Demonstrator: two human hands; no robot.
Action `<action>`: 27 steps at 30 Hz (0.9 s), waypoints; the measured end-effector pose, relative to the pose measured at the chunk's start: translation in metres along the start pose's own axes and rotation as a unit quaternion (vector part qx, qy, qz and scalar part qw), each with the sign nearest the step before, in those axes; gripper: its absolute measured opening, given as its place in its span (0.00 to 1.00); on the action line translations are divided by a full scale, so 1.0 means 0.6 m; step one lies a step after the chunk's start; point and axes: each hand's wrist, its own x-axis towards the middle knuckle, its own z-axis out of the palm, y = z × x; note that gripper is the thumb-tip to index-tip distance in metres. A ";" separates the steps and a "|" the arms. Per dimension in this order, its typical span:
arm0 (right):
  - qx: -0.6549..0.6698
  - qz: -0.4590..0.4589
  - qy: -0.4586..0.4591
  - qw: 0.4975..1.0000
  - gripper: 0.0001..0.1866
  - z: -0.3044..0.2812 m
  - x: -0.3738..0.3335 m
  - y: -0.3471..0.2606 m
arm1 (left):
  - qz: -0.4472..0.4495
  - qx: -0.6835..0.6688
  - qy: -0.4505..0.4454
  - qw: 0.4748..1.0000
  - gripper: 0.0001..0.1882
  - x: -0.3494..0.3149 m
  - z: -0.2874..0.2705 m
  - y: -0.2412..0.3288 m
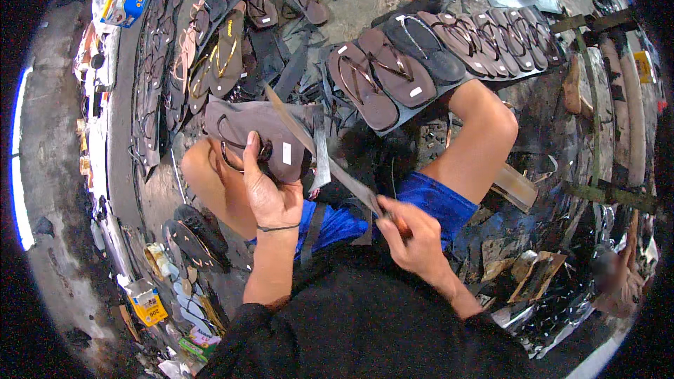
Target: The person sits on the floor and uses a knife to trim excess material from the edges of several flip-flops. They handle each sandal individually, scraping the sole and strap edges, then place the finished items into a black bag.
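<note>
My left hand (274,198) is closed round a brown thong sandal (279,125) with a black strap and a white label, its thumb lying over the top. The sandal is held up above my left knee. A partly separated grey strip of sole sheet (321,151) hangs from its right edge. In my right hand (415,235), the fingers are wrapped round the reddish-brown handle of a long knife (353,184). Its blade slants up and left, lying along the sandal's right edge between sandal and strip. The far tip rises past the sandal.
Brown sandals (386,70) stand in a row on sole sheet beyond my right knee. More sandals (225,56) and dark offcuts (267,56) lie at the far left. A yellow box (147,303) is at the lower left. Wooden bars (593,105) edge the right side.
</note>
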 end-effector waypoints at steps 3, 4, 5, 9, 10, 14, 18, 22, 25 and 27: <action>-0.050 0.050 -0.038 0.997 0.16 -0.037 -0.044 -0.009 | 0.004 0.027 -0.014 1.000 0.20 -0.026 -0.025 -0.011; -0.069 0.069 -0.036 0.995 0.15 -0.041 -0.043 -0.018 | 0.020 0.038 -0.010 0.999 0.20 -0.034 -0.032 -0.018; -0.069 0.065 -0.038 0.995 0.15 -0.037 -0.042 -0.022 | 0.014 0.040 -0.006 0.999 0.19 -0.039 -0.049 -0.021; -0.061 0.068 -0.074 0.993 0.15 -0.009 0.002 -0.042 | -0.005 0.106 -0.013 0.994 0.18 -0.069 -0.093 -0.029; -0.058 0.067 -0.093 0.992 0.15 0.004 0.015 -0.042 | -0.025 0.107 -0.013 0.994 0.18 -0.074 -0.107 -0.028; -0.019 0.035 -0.156 0.987 0.15 0.062 0.064 -0.037 | -0.030 0.089 0.004 0.996 0.19 -0.086 -0.163 -0.030; 0.005 0.071 -0.213 0.974 0.16 0.057 0.053 -0.053 | -0.019 0.069 0.041 0.997 0.20 -0.088 -0.175 -0.019; 0.005 0.129 -0.244 0.961 0.16 0.032 0.032 -0.051 | -0.026 0.045 0.050 0.997 0.20 -0.095 -0.164 -0.014; 0.021 0.078 -0.221 0.972 0.17 0.072 0.051 -0.032 | -0.039 0.105 0.052 0.992 0.18 -0.098 -0.163 -0.002; 0.026 0.022 -0.182 0.983 0.17 0.114 0.071 -0.018 | -0.043 0.120 0.050 0.991 0.18 -0.101 -0.154 0.001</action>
